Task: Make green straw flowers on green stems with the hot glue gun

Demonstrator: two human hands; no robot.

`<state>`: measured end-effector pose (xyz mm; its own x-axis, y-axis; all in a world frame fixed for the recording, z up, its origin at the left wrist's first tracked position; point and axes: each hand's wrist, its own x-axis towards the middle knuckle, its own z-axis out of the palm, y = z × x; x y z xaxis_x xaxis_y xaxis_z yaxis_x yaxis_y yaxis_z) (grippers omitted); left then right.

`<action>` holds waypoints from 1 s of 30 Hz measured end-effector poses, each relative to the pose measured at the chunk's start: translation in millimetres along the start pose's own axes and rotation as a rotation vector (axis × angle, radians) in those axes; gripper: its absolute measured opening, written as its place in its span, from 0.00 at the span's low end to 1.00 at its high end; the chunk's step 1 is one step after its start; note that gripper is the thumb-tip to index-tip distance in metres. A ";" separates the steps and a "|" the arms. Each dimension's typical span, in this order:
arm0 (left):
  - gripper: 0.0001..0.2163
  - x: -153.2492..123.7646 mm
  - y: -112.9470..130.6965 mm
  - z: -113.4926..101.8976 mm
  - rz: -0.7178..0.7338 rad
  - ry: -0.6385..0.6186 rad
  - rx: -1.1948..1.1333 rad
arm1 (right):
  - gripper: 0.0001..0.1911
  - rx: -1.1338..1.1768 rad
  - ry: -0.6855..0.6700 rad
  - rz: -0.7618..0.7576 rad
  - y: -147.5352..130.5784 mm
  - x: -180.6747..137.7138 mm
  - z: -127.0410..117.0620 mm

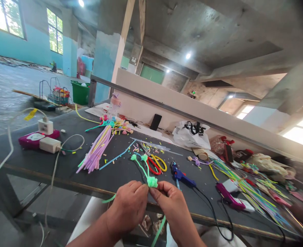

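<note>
My left hand (128, 207) and my right hand (173, 206) meet near the table's front edge, both closed in a pinch on a green pipe-cleaner flower (151, 181). Its fuzzy green head sits between my fingertips. Two more green buds (138, 157) rise on thin stems behind it, and a green stem end (158, 230) hangs down below my hands. Just beyond lie red and yellow scissors (156, 164) and a blue glue gun (181, 175).
A dark table (64, 164) holds a bundle of purple and pastel straws (96, 151), a pink power strip with white chargers (39, 139), a white plastic bag (191, 134), a black phone (155, 121), a pink glue gun (228, 197) and coloured straws (251, 190) at right. A low wall (182, 103) runs behind.
</note>
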<state>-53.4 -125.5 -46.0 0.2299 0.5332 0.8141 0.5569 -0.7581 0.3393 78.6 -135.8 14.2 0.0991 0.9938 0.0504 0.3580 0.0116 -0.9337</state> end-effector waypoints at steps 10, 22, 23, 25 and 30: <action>0.10 10.6 14.5 -4.2 -0.286 -0.120 -0.494 | 0.18 0.138 -0.019 -0.049 3.9 -2.6 -13.4; 0.08 24.6 25.8 -15.8 -0.646 -0.122 -0.687 | 0.14 -0.085 0.053 -0.149 -7.3 -12.0 -14.9; 0.09 23.2 26.3 -15.2 -0.589 -0.097 -0.603 | 0.14 -0.083 0.055 -0.134 -8.1 -12.6 -13.6; 0.10 19.2 26.2 -12.3 -0.473 -0.053 -0.448 | 0.13 -0.062 0.058 -0.097 -9.5 -13.8 -10.1; 0.11 8.8 19.0 -1.1 -0.274 0.023 -0.245 | 0.12 -0.049 0.110 -0.052 -9.8 -13.5 -0.7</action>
<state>-41.7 -135.6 -31.8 0.0788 0.7227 0.6866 0.3875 -0.6568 0.6469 74.4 -149.4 23.0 0.1800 0.9738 0.1392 0.4099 0.0544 -0.9105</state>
